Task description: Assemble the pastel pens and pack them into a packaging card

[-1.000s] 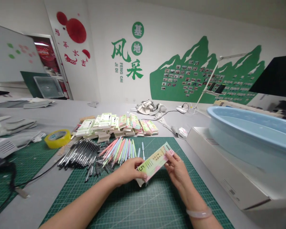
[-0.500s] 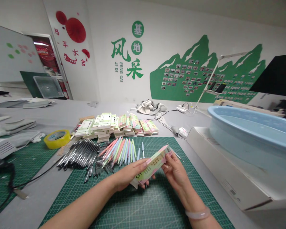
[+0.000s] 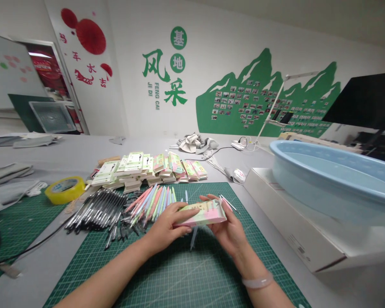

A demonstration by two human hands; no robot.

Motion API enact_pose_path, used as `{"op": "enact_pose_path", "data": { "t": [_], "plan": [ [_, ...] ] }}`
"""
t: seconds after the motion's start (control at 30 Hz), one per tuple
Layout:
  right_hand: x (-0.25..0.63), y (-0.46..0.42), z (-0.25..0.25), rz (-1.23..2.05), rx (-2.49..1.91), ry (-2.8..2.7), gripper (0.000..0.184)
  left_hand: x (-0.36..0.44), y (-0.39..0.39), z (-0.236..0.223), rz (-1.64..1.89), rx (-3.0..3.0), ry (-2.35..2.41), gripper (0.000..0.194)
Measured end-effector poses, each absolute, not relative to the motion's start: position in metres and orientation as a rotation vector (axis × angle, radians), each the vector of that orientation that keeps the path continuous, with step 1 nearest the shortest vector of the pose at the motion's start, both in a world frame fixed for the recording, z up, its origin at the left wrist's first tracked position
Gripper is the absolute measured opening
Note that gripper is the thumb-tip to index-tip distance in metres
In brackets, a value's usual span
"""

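Here's the wide view: a green mountain mural fills the wall, with the long grey counter below it. Far right, a pale blue basin sits on a flat white box. Front and centre lies a green cutting mat, with a yellow tape roll just off its left corner. Behind the mat rise stacked pen packets, and on it lie black pens and pastel pens.

Now the action! The pastel packet has swung from a steep slant to nearly level, held above the mat, and its printed "5" has gone from view. Both grips are narrow and closed on it: the left hand at the near end, the right hand at the far end. A lone pen has appeared just below the packet (resting or pinched, I can't tell).
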State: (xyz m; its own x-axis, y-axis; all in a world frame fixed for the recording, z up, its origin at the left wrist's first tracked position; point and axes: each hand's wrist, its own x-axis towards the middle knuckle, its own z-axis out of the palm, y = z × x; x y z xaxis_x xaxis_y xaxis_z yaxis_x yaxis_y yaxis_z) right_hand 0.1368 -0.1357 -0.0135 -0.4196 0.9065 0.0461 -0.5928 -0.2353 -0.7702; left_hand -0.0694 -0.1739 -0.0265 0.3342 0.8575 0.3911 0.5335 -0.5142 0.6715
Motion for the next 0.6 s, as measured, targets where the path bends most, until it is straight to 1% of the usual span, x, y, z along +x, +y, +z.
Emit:
{"op": "enact_pose_path", "data": {
  "t": [0.2, 0.3, 0.37, 0.47, 0.53, 0.6],
  "plan": [
    [0.137, -0.132, -0.024, 1.955, -0.568, -0.882, 0.039, -0.08, -0.169, -0.033, 0.95, 2.564, 1.388, 0.052],
    [0.138, -0.131, -0.03, 1.986, -0.628, -0.897, 0.041, -0.085, -0.167, -0.031, 0.92, 2.716, 1.41, 0.05],
    [0.136, -0.132, -0.032, 1.947, -0.665, -0.938, 0.046, -0.086, -0.167, -0.031, 0.904, 2.76, 1.421, 0.048],
    [0.132, -0.136, -0.033, 1.787, -0.737, -1.028, 0.053, -0.083, -0.168, -0.032, 0.889, 2.755, 1.426, 0.048],
    [0.13, -0.138, -0.035, 1.68, -0.81, -1.123, 0.05, -0.081, -0.17, -0.032, 0.883, 2.738, 1.414, 0.049],
    [0.129, -0.138, -0.038, 1.617, -0.881, -1.233, 0.044, -0.078, -0.172, -0.032, 0.882, 2.73, 1.396, 0.051]
  ]
}}
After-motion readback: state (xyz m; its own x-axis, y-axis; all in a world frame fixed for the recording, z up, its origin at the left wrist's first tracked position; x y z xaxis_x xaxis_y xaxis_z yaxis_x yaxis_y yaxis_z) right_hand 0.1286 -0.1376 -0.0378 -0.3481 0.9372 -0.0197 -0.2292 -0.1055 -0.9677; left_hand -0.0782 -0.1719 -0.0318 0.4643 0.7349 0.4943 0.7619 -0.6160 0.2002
